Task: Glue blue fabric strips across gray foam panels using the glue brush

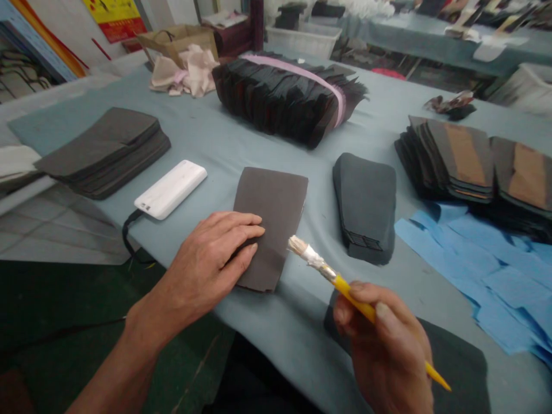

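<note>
My left hand point(215, 247) rests with its fingers stretched out on a dark grey-brown panel point(276, 201), which lies flat near the table's front edge. Between the fingers and thumb of my right hand point(388, 339) is a yellow-handled paintbrush point(340, 283). Its bristles carry white stuff and hover just right of the panel, apart from it as far as I can tell. Beneath my right hand lies another dark piece point(457, 362), partly hidden by the hand. A neat stack of dark grey pieces point(366, 201) stands beyond the brush.
A white power bank point(170, 190) with a black cable lies left, beside a stack of dark sheets point(107, 144). Behind sits a dark bundle point(284, 98) tied with a pink band. Blue scraps point(513, 276) and stacked dark pieces with brown patches point(466, 155) occupy the right.
</note>
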`<action>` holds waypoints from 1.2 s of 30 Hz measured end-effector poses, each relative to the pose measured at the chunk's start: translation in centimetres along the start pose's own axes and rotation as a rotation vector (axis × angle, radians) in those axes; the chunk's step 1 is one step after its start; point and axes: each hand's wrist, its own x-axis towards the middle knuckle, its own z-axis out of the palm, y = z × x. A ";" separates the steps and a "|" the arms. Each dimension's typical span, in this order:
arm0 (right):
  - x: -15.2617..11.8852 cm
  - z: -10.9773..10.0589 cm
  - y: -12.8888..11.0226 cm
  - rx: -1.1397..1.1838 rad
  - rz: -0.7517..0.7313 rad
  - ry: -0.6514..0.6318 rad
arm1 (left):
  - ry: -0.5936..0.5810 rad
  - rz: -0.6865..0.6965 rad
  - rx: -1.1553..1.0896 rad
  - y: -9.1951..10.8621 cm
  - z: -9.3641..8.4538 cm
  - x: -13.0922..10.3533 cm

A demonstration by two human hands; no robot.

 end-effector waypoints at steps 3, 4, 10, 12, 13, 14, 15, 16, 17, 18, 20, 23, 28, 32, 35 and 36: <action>-0.7 -0.8 1.0 -0.237 -0.174 -0.079 | 0.010 0.010 -0.009 0.0 0.0 0.0; -0.9 -1.0 1.2 -0.296 -0.212 -0.122 | 0.014 0.009 -0.011 -0.1 0.0 0.0; -2.0 -1.9 1.3 -0.398 -0.142 -0.158 | 0.027 -0.001 -0.010 -0.2 0.3 -0.1; -2.1 -2.1 1.2 -0.404 -0.088 -0.122 | 0.027 0.000 -0.004 -0.2 0.3 -0.1; -2.1 -2.2 1.2 -0.403 -0.080 -0.119 | 0.026 0.001 -0.002 -0.2 0.3 -0.1; -2.0 -2.1 1.1 -0.395 -0.085 -0.124 | 0.024 0.002 -0.002 -0.2 0.3 -0.1; -1.8 -2.0 1.0 -0.380 -0.097 -0.132 | 0.025 0.003 -0.005 -0.2 0.4 -0.1; -1.6 -1.8 0.8 -0.355 -0.107 -0.125 | 0.026 0.005 -0.008 -0.2 0.4 -0.1; -1.3 -1.5 0.6 -0.313 -0.115 -0.101 | 0.028 0.008 -0.012 -0.2 0.4 -0.1; -1.0 -1.3 0.3 -0.260 -0.113 -0.064 | 0.030 0.011 -0.015 -0.2 0.3 -0.1; -0.2 -1.0 -0.4 -0.159 -0.091 0.020 | 0.030 0.012 -0.019 -0.2 0.3 -0.1; 0.7 -1.4 -1.5 -0.064 -0.069 0.013 | 0.034 0.012 -0.029 -0.2 0.3 -0.1; 1.6 -1.6 -2.6 0.034 0.115 -0.011 | 0.050 0.016 -0.047 -0.3 0.5 -0.1; 1.4 -0.2 -2.1 0.110 0.193 0.047 | 0.070 0.032 -0.059 -0.5 0.7 -0.2; 0.8 0.4 -1.1 0.151 0.275 0.075 | 0.073 0.041 -0.055 -0.6 0.8 -0.2; 0.5 0.4 -0.9 0.155 0.284 0.094 | 0.071 0.042 -0.053 -0.6 0.8 -0.2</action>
